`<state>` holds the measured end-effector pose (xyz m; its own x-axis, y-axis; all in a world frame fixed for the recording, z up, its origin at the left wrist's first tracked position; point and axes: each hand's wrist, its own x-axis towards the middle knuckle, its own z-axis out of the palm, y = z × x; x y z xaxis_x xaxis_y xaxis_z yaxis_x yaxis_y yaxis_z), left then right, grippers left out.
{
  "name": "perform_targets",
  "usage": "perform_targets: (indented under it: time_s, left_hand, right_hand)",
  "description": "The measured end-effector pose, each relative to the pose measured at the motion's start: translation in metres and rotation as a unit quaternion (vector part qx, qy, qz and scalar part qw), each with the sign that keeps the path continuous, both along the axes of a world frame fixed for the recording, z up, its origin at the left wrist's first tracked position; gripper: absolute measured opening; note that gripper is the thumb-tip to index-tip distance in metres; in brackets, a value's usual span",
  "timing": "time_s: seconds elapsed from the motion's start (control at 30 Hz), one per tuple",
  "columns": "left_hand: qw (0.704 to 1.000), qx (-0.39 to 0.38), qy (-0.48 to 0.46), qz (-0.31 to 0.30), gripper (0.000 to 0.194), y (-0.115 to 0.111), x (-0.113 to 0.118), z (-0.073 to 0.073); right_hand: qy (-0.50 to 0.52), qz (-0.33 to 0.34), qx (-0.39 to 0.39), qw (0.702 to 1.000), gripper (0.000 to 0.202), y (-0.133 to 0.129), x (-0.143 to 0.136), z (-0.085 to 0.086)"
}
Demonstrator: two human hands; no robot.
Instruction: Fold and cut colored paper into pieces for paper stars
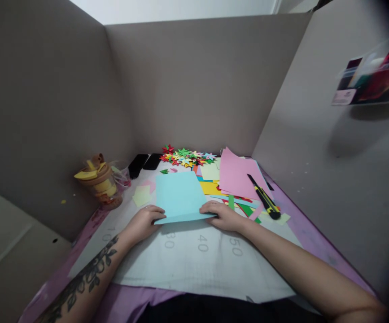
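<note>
A light blue sheet of paper (180,195) lies in front of me, its near edge lifted a little and creased along a narrow strip. My left hand (147,220) pinches the near left corner, thumb and fingers closed on it. At the near right corner my right hand (223,215) grips the same sheet, fingers on top. Right of the paper a black and yellow utility knife (264,197) rests on pink paper sheets (236,175). Coloured paper strips (244,208) are scattered between my right hand and the knife.
Folded paper stars (185,157) are heaped at the back. Two black phone-like slabs (152,162) lie left of them. A decorated pot (102,181) and a clear plastic cup (122,172) stand at left. A numbered white mat (187,269) covers the purple tablecloth; grey panels (201,85) enclose three sides.
</note>
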<state>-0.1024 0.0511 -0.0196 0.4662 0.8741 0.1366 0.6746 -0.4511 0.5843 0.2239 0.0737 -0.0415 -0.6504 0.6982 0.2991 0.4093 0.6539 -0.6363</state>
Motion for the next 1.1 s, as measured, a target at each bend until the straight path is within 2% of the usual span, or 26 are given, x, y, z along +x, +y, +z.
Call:
perform_targets:
  time_s: [0.1,0.17,0.23,0.3,0.4,0.47,0.57,0.7,0.87,1.0,1.1]
  left_hand:
    - [1.0,-0.007,-0.008,0.024,0.022,-0.004,-0.001,-0.001]
    - [1.0,-0.004,0.005,0.028,0.022,-0.007,-0.001,-0.001]
    - [0.999,0.002,0.015,0.032,0.021,-0.009,0.0,-0.001]
    - [0.999,0.006,0.013,0.046,0.023,-0.008,0.003,-0.001]
    - [0.996,0.002,0.001,0.092,0.035,-0.002,0.007,-0.003]
    - [0.991,-0.012,-0.027,0.129,0.036,0.003,0.009,-0.005]
    - [0.978,-0.032,-0.089,0.187,0.027,0.011,0.011,-0.009]
    - [0.97,-0.067,-0.096,0.213,0.046,0.024,0.008,-0.009]
    - [0.982,-0.096,0.021,0.161,0.052,0.052,0.007,0.006]
    - [0.979,-0.134,0.124,0.089,0.04,0.075,0.019,0.018]
    - [0.976,-0.128,0.167,0.061,0.027,0.085,0.031,0.02]
  right_hand:
    - [0.016,0.013,-0.015,1.0,0.038,-0.001,0.003,0.003]
    - [0.016,-0.008,-0.029,0.999,0.033,-0.003,0.003,0.005]
    - [0.013,-0.054,-0.044,0.997,0.026,-0.004,0.001,0.005]
    - [0.012,-0.126,-0.062,0.99,0.023,-0.003,-0.003,0.005]
    - [0.003,-0.226,-0.092,0.97,0.03,0.004,-0.009,0.006]
    - [-0.012,-0.248,-0.097,0.964,0.037,0.014,-0.013,0.011]
    - [-0.063,-0.201,-0.095,0.973,0.043,0.039,-0.017,0.023]
    - [-0.22,-0.094,-0.106,0.965,0.036,0.078,-0.029,0.039]
    - [-0.328,-0.051,-0.079,0.94,0.033,0.096,-0.062,0.044]
    - [-0.342,-0.049,-0.086,0.934,0.025,0.093,-0.081,0.042]
    - [-0.339,-0.062,-0.091,0.934,0.024,0.093,-0.084,0.041]
